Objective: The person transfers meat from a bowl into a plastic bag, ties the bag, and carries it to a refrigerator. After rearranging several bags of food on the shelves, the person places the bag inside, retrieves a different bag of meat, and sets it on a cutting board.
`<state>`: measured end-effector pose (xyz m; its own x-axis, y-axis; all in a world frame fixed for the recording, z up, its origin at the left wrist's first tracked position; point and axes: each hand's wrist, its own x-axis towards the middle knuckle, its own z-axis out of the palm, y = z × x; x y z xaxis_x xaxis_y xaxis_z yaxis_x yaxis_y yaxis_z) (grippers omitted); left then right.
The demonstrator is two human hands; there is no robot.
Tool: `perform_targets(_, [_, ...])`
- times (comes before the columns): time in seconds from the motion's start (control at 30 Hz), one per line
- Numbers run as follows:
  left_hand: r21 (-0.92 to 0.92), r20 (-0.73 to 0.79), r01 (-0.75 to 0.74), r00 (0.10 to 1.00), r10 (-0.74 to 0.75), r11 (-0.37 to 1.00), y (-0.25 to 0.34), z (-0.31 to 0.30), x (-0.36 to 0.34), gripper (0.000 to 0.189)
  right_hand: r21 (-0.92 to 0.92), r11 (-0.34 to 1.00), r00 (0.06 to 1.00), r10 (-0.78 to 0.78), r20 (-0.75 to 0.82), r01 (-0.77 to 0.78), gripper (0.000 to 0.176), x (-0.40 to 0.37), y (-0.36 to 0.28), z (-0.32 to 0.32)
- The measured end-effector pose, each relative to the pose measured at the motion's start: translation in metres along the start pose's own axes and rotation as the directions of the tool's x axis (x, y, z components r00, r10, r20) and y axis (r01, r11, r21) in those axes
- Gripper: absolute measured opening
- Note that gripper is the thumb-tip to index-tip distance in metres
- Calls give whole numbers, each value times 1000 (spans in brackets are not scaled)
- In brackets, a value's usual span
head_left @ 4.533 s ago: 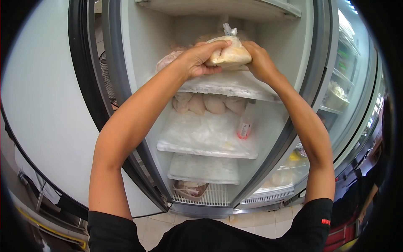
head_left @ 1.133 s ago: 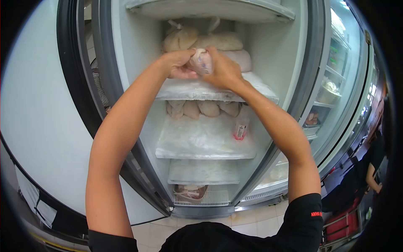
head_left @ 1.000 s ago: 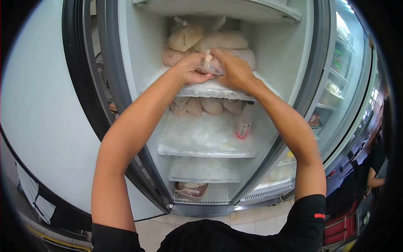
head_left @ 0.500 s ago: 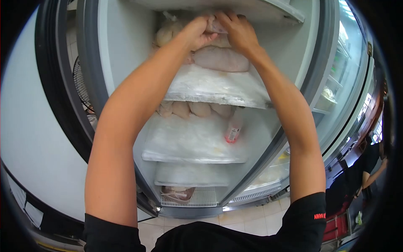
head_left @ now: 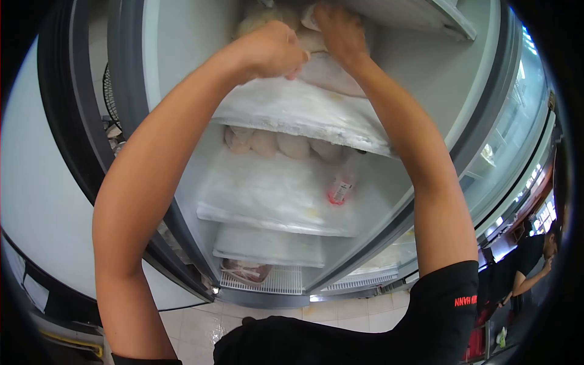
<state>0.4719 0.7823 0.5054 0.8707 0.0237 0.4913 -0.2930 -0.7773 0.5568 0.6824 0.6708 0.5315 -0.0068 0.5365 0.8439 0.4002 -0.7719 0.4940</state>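
Observation:
My left hand (head_left: 274, 52) is in front of the upper freezer shelf with its fingers curled. What they hold, if anything, is hidden. My right hand (head_left: 342, 33) reaches deeper in, its fingers over a small pale plastic-wrapped package (head_left: 310, 17). Below the hands, a large pale wrapped piece (head_left: 334, 74), perhaps frozen meat, lies on the frosted upper shelf (head_left: 292, 106). Behind my left hand is a round pale bagged lump (head_left: 255, 23), partly covered.
On the shelf below are several pale bagged lumps (head_left: 293, 146) and a bottle with pink contents (head_left: 340, 190). A dark red bagged piece (head_left: 246, 271) lies on the white rack (head_left: 286, 281) at the bottom. A person (head_left: 526, 267) stands at the far right.
My left hand has come away from the small package and moved down and left. My right hand stays on the package. The view has shifted slightly.

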Motion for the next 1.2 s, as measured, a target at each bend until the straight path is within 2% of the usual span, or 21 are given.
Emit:
perform_targets(0.03, [15,-9,-3,1000,3,1000,6,-3,-8,26,86,996,991,9,-133,2,23,4,2,-8])
perform_targets(0.1, [-1,46,-3,999,3,1000,15,-10,-21,30,2,999,987,52,-155,-52,22,13,0,12])
perform_targets(0.2, [-21,-51,-67,997,66,998,18,-16,-29,32,55,991,965,-107,-240,123,21,52,22,57])
perform_targets(0.27, [29,-134,-99,986,102,995,20,-19,-50,34,54,992,956,-128,265,118,27,74,28,67])
perform_targets(0.3, [29,-144,-96,985,100,995,20,-22,-62,34,55,991,956,-136,259,126,27,76,34,76])
perform_targets(0.37, [28,-190,-86,978,89,996,16,-24,-88,32,133,924,931,-364,11,360,30,66,44,94])
perform_targets(0.5, [-91,-220,-133,969,110,987,10,-15,-132,32,297,910,956,-291,-39,289,30,54,57,103])
perform_targets(0.57, [-399,-137,-191,980,147,897,2,0,-155,44,354,927,986,-153,66,120,28,52,39,73])
perform_targets(0.6, [-392,-134,-188,980,146,900,-1,6,-172,44,359,926,987,-146,63,114,28,55,40,71])
perform_targets(0.67, [-537,177,-70,965,194,841,-6,17,-211,68,188,932,925,-341,166,310,30,62,45,74])
perform_targets(0.7, [-599,303,30,934,191,800,-13,22,-233,77,193,936,929,-329,168,296,30,60,32,50])
perform_targets(0.77, [-704,459,193,858,230,684,-42,43,-289,91,61,993,880,-119,460,103,35,55,-7,-24])
perform_targets(0.8, [-753,487,246,832,266,610,-62,60,-320,95,27,998,861,-67,504,62,37,54,-16,-35])
perform_targets(0.87, [-749,480,274,852,209,604,-89,77,-386,73,33,999,843,-42,536,29,40,50,-20,-42])
perform_targets(0.93, [-827,208,189,978,-25,530,-124,103,-474,32,69,998,813,-50,580,12,43,46,-17,-53])
perform_targets(0.97, [-797,189,391,885,-425,460,-128,109,-524,30,85,996,783,-52,619,0,45,40,-13,-55])
perform_targets(1.03, [-833,-56,341,731,-680,436,-115,122,-581,34,82,996,721,-32,692,-34,48,23,-22,-59])
perform_targets(1.07, [-889,-36,383,489,-871,251,-119,133,-615,31,65,997,716,-16,698,-42,49,10,-46,-55])
perform_targets(1.13, [-912,-116,375,157,-981,167,-149,163,-693,21,29,995,844,64,532,-94,53,-26,-76,-33])
perform_targets(1.17, [-929,-140,353,-63,-988,109,-163,174,-721,18,440,871,917,31,399,-221,44,-59,-58,-125])
perform_targets(1.2, [-945,-153,320,-277,-949,59,-175,183,-744,18,784,586,967,-3,256,-206,36,-92,-42,-222])
